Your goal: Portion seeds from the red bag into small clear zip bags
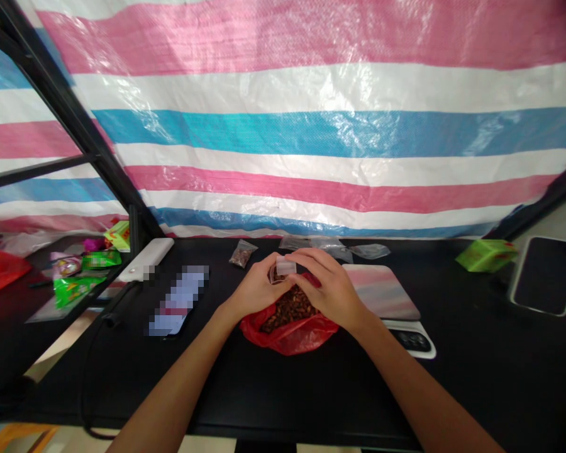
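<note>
While both hands work together just above the mouth of a red plastic bag (287, 340), the left hand (257, 286) and right hand (330, 283) meet around a small clear plastic bag (285, 265) that sits between them. The left fingers (264, 270) curl around its side, and the right fingers (306, 259) bend over its upper edge; both sets are closed on it, with little gap between the hands. Some brown pieces (277, 275) show at its lower end, though the hands hide most of it. More brown pieces (290, 308) fill the open red bag, which rests on the black counter (283, 402) directly below the hands. The small bag looks light, soft and slippery, so its thin film will likely crease easily and is best held by the upper edge. The loose, knobbly pieces should shift inside it. Near the far edge of the counter lie a small filled bag (243, 253) and several flat clear bags (330, 247). To the right sit a pink marbled pad (382, 290) and a green box (485, 255). A white power bank (146, 259) lies to the left, and a striped tarpaulin (311, 132) hangs behind everything.
</note>
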A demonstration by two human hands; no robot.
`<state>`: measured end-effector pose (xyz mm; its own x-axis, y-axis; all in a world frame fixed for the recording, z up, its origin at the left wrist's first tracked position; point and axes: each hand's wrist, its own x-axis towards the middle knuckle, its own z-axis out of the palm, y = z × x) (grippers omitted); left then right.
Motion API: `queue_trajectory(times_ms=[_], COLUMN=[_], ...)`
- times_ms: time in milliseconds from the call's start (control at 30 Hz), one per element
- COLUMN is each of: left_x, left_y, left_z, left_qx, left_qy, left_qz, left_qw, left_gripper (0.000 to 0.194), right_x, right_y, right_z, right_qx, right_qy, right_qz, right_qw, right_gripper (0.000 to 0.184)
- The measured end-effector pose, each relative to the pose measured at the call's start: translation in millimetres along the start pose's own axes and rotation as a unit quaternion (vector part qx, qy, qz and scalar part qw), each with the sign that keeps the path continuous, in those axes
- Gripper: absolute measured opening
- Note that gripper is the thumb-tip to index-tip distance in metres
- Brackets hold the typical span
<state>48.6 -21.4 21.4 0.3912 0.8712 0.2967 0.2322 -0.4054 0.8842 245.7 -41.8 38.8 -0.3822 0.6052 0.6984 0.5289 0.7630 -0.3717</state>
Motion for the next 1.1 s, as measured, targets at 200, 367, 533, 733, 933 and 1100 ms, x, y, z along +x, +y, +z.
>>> queue_trajectory(times_ms=[200,367,533,733,933,1100], left_x=[7,9,-2,-10,-7,-2], left_y=[3,-5,1,1,-18,-13], left_z=[-11.7,-33.1,-38.0,-50.8,-54.7,-49.1], left_qx=[-0.120,-0.007,0.116,0.161,0.099,0.015], left_qy=[0.010,0.049,-0.104,-0.195,-0.174,-0.152], left_qz=[-0.032,-0.058,-0.096,-0.132,-0.155,-0.180], left_qw=[0.992,0.997,0.983,0.958,0.967,0.972], left_gripper=[0.029,0.019,0.022,0.024,0.012,0.013], right_x=[3,4,-3,-7,-6,-7], right_y=[-3,-4,-3,-2,-3,-2], right_z=[-10,-20,-8,0,4,6], right_qx=[0.021,0.008,-0.080,-0.105,-0.070,-0.063], right_qy=[0.060,-0.114,-0.230,-0.231,-0.235,-0.234], right_qz=[0.017,0.021,0.032,0.040,0.034,0.050], right_qw=[0.998,0.993,0.969,0.966,0.969,0.969], right_gripper=[0.039,0.035,0.020,0.027,0.030,0.024])
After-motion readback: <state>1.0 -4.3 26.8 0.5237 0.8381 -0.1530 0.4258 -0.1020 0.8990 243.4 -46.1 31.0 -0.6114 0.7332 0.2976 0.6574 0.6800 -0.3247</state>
